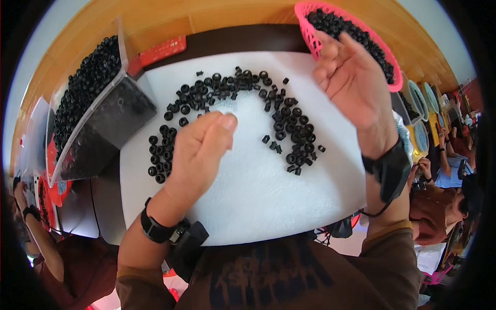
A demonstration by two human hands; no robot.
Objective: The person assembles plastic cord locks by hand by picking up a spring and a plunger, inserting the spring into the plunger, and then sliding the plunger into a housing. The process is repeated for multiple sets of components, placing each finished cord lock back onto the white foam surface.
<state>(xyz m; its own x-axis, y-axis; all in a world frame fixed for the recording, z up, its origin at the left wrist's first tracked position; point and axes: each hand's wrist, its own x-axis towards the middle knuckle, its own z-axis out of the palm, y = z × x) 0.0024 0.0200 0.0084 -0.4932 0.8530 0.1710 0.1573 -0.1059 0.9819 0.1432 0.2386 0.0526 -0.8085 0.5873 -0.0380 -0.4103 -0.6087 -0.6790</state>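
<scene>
On a white foam sheet (253,206) lie many small black rubber-like parts (292,124), some ring-shaped and some narrow and stubby, spread in an arch. My left hand (201,147) is closed over the sheet's left middle, thumb pressed to the curled fingers; what it holds, if anything, is hidden. Raised at the far right, my right hand (354,85) has its palm showing and its fingers apart, with nothing visible in it. Behind those fingers stands a pink plastic basket (397,77) heaped with similar black parts.
A clear plastic bin (111,116) full of black rings stands tilted at the left. A red strip-shaped object (163,50) lies behind the sheet. Round containers (417,98) line the right side. Other people sit nearby at both sides, including a person in brown (434,214) at right.
</scene>
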